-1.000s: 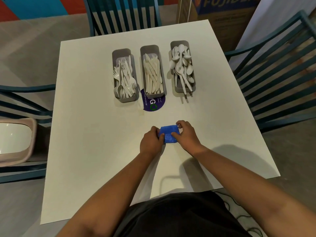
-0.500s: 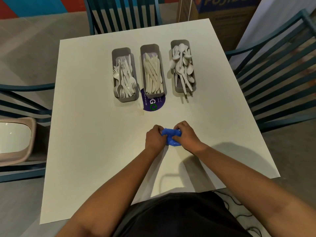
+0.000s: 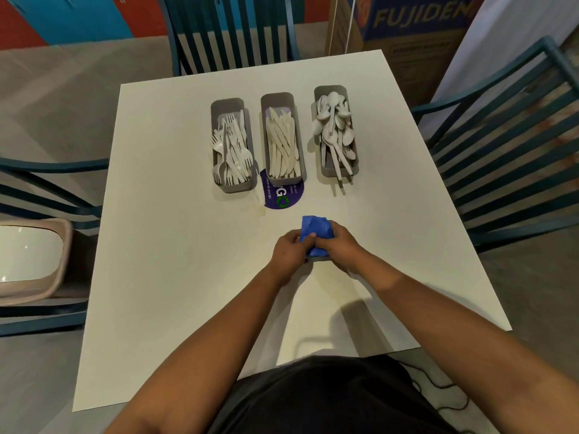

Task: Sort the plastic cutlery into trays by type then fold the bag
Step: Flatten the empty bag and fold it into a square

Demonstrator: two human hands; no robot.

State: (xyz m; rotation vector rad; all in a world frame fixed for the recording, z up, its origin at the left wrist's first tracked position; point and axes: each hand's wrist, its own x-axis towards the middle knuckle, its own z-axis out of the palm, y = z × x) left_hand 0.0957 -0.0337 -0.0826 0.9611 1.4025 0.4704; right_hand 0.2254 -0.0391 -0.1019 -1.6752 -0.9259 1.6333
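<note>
The blue bag (image 3: 314,228) is folded into a small bundle in the middle of the white table (image 3: 163,245). My left hand (image 3: 289,252) grips its left side and my right hand (image 3: 340,245) grips its right side, both with curled fingers. Its far part sticks up between the hands, while its near part is hidden by them. Further back stand three grey trays side by side: the left tray (image 3: 227,105) holds white forks, the middle tray (image 3: 277,100) holds white knives, and the right tray (image 3: 330,90) holds white spoons.
A purple round sticker (image 3: 286,197) lies on the table under the middle tray's near end. Teal slatted chairs stand at the far side (image 3: 232,29), the right (image 3: 501,145) and the left (image 3: 40,183). A cardboard box (image 3: 407,29) sits behind the table.
Both hands have drawn closer together around the bag. The flat folded bag has been squeezed into a narrower bundle whose far part now stands up.
</note>
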